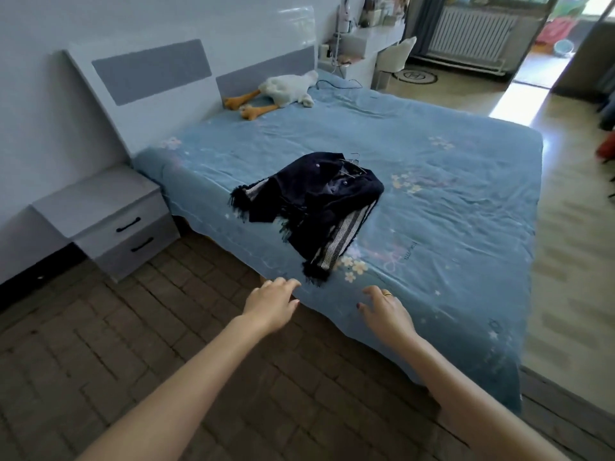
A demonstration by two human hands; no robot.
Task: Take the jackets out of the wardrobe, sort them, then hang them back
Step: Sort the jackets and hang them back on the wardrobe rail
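Observation:
A dark navy jacket (319,201) with striped, fringed sleeves lies spread on the blue bed sheet (449,201), still on a thin metal hanger (352,163) at its collar. One sleeve end reaches toward the bed's near edge. My left hand (273,304) hovers at that edge just below the sleeve end, fingers relaxed and holding nothing. Over the sheet a little to the right, my right hand (386,311), with a ring on one finger, is also loose and holds nothing. Neither hand touches the jacket. No wardrobe is in view.
A white plush goose (286,91) lies by the grey headboard (186,81). A two-drawer nightstand (113,217) stands left of the bed. A desk and chair (396,54) stand beyond the bed, a radiator (472,31) behind them. Brick-patterned floor (133,344) lies under my arms.

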